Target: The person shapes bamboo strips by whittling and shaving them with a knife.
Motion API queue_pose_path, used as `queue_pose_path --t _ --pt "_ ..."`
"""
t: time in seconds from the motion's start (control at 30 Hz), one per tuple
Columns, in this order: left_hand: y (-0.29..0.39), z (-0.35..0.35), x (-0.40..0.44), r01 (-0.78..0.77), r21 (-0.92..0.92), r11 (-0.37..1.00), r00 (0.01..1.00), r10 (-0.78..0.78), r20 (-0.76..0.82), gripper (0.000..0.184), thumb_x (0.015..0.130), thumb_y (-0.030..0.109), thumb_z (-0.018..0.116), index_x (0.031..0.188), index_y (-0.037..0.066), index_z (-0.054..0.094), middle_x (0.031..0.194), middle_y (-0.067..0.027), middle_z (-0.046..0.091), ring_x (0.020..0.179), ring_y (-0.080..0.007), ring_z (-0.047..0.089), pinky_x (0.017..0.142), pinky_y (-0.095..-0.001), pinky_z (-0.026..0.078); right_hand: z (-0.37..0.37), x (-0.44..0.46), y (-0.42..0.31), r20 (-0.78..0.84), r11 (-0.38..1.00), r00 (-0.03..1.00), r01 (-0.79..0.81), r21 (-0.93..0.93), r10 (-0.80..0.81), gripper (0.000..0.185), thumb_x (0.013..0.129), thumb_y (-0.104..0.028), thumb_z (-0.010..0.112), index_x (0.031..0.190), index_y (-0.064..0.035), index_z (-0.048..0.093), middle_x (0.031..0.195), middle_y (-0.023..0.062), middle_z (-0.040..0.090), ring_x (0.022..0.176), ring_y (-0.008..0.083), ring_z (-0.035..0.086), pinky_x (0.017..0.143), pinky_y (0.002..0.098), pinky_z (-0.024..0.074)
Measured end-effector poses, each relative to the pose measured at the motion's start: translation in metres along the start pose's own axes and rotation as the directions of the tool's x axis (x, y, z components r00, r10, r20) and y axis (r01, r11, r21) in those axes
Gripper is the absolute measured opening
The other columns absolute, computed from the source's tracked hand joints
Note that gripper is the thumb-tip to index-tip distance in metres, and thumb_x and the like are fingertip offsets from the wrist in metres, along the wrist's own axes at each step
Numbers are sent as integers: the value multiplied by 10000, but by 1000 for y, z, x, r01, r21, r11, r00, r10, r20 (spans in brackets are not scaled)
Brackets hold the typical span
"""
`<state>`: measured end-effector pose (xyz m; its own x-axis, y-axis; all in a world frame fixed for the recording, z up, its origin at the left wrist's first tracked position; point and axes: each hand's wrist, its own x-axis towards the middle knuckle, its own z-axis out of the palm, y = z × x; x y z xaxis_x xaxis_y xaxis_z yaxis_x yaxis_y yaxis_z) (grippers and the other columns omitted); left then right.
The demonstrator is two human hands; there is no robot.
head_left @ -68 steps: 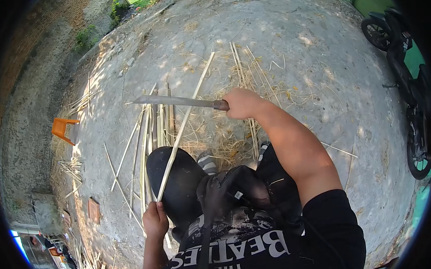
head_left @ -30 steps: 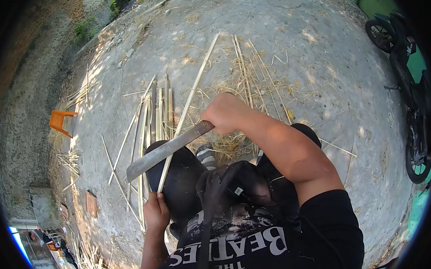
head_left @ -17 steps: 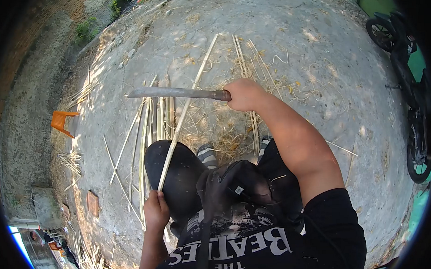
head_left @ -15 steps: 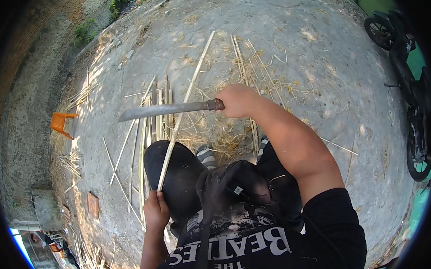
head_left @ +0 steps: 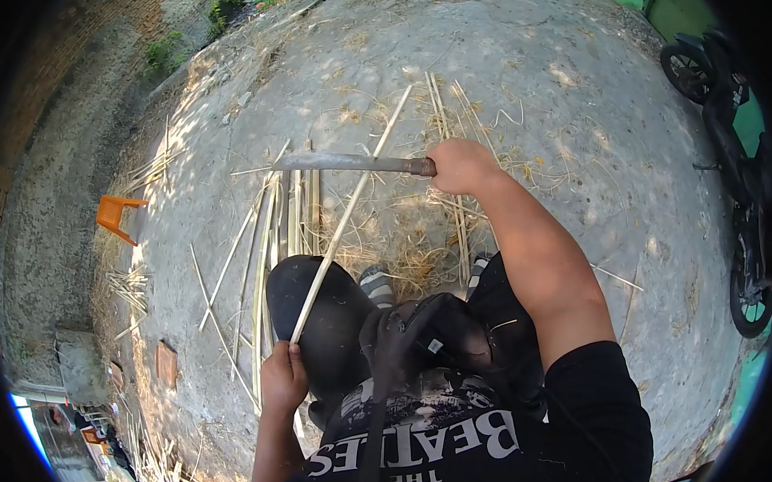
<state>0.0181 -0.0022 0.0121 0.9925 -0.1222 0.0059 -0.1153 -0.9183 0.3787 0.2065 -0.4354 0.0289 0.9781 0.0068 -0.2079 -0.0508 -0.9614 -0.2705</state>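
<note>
My right hand (head_left: 465, 166) is closed round the brown handle of a machete (head_left: 336, 162). Its long blade points left and crosses the upper part of a pale bamboo strip (head_left: 348, 212); whether the two touch I cannot tell. Between thumb and fingers, my left hand (head_left: 284, 376) grips the strip's lower end beside my knee. The strip slants up and to the right, passing in front of the dark knee (head_left: 316, 316). Curly shavings (head_left: 416, 248) lie on the concrete between my feet.
More bamboo strips (head_left: 264, 279) lie left of my knee, and others (head_left: 446, 124) lie ahead. An orange plastic stool (head_left: 116, 218) stands at the left by a wall. A brick (head_left: 166, 365) is on the ground at lower left. Along the right edge stands a motorcycle (head_left: 738, 178).
The machete and my right hand have moved up and to the right, and the blade now crosses the strip nearer its far end. The strip's far end sits lower and further right.
</note>
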Motion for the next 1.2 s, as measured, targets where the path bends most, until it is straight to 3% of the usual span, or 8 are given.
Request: queue_pose_path --t 0.1,0.3,0.4,0.5,0.6,0.9,1.07,1.2 --pt "0 2 -2 3 10 1000 1000 -3 10 261 1072 222 490 898 33 538 682 -261 611 653 -511 608 566 -577 438 9 -5 -8 56 998 998 31 61 -35 185 810 -201 699 985 -169 751 1012 117 740 1000 327 711 842 480 567" --pt "-3 6 -2 43 14 999 999 -43 19 282 1081 247 467 922 26 539 711 -243 612 693 -483 625 600 -543 437 18 -17 -49 60 881 886 463 -98 -459 149 781 -207 707 919 -159 738 910 122 734 911 351 712 799 494 561" --pt "-7 8 -8 79 -55 995 997 -79 -8 291 1082 252 468 920 22 542 707 -238 610 684 -473 629 594 -529 438 17 0 -22 -80 920 917 391 -12 -391 102 781 -195 701 870 -146 711 804 136 699 846 373 701 734 492 543" --pt "-7 14 -5 39 -76 996 995 -46 -91 279 1071 225 502 882 27 556 659 -243 596 607 -475 598 547 -536 425 17 25 20 -117 959 986 141 246 -115 105 788 -197 705 874 -138 711 837 138 710 855 371 701 742 500 542" --pt "-7 9 -3 37 -91 995 998 -42 -49 293 1073 228 494 878 21 565 654 -237 595 617 -468 606 553 -530 429 12 8 11 -113 996 993 45 78 -36 142 825 -200 689 954 -156 731 918 125 731 920 358 708 805 497 560" --pt "-18 14 3 179 -344 922 982 -187 12 429 1093 322 514 827 -3 601 599 -100 543 554 -212 528 542 -393 410 12 -14 -32 -46 911 910 410 -44 -411 138 796 -160 683 929 -158 719 908 106 733 907 358 710 793 492 558" --pt "-23 14 1 203 -265 943 978 -208 11 429 1087 318 536 817 -7 607 598 -79 542 568 -169 515 542 -371 410 9 23 33 -133 982 984 135 133 -117 122 788 -150 689 908 -137 713 919 107 737 905 347 712 790 492 556" --pt "-16 12 4 215 -275 937 976 -217 22 419 1086 316 548 823 -7 596 618 -24 516 601 -100 458 540 -326 375 7 12 27 -116 997 993 42 63 -35 138 793 -154 694 926 -128 721 953 116 738 936 346 709 803 489 559"
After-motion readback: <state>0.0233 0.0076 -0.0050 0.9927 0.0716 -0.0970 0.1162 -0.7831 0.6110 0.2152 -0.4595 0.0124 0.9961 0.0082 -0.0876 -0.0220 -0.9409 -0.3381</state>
